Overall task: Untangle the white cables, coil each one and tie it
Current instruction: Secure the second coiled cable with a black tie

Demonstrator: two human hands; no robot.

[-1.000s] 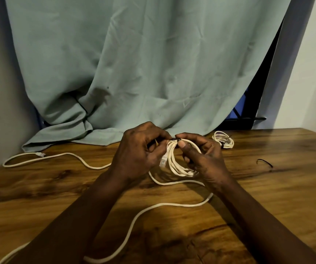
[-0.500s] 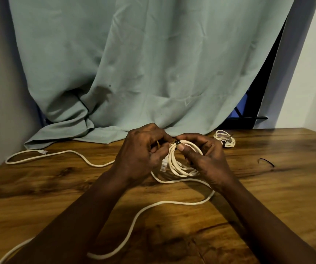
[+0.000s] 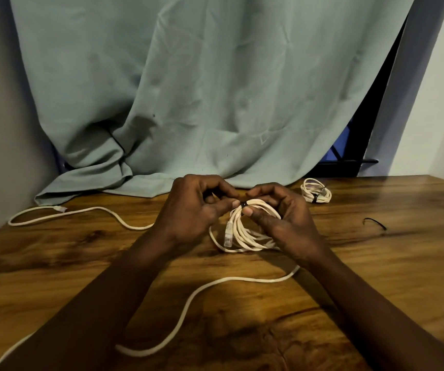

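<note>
A coiled white cable (image 3: 245,231) stands on edge on the wooden table (image 3: 376,263), its clear plug hanging down at the front. A black tie (image 3: 243,204) wraps the top of the coil. My left hand (image 3: 196,210) pinches the tie from the left, and my right hand (image 3: 279,218) grips the coil with its thumb pressed at the tie. A loose white cable (image 3: 215,283) snakes across the table from the left edge to the front. A second coil, tied with a black tie (image 3: 316,194), lies at the back right.
A spare black tie (image 3: 375,223) lies on the table to the right. A grey-green curtain (image 3: 188,89) hangs behind and drapes onto the table's back edge. A wall stands at the left and a dark window frame at the right.
Both hands stay at the top of the coil, working the black tie; the fingers have shifted slightly and the tie now shows more clearly between the thumbs.
</note>
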